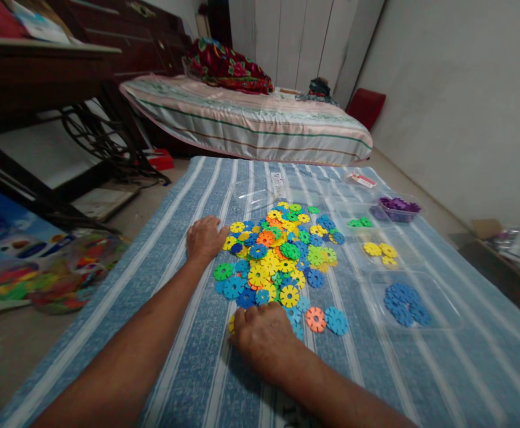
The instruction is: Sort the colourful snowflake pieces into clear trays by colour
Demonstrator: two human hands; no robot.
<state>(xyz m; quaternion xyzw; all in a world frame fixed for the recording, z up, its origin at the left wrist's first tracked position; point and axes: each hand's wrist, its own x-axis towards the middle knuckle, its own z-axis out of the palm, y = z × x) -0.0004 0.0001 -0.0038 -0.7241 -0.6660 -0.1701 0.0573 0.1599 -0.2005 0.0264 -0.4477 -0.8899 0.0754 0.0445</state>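
Observation:
A loose heap of notched plastic discs [270,260], in yellow, blue, green and orange, lies on the striped cloth. My left hand [206,239] rests at the heap's left edge, its fingers loosely spread against the cloth beside the nearest discs. At the near side, my right hand [266,336] is closed, knuckles up. A yellow notched disc [232,324] shows at its fingertips, mostly hidden by the hand. Just right of that hand lie an orange disc [315,319] and a light blue disc [336,321].
Clear plastic trays stand on the right: blue discs [406,304], yellow discs [380,252], green discs [360,222] and purple discs [399,205] sit in them. A transparent lid [253,193] lies beyond the heap. A bed [251,122] stands behind, a treadle table [41,65] at left.

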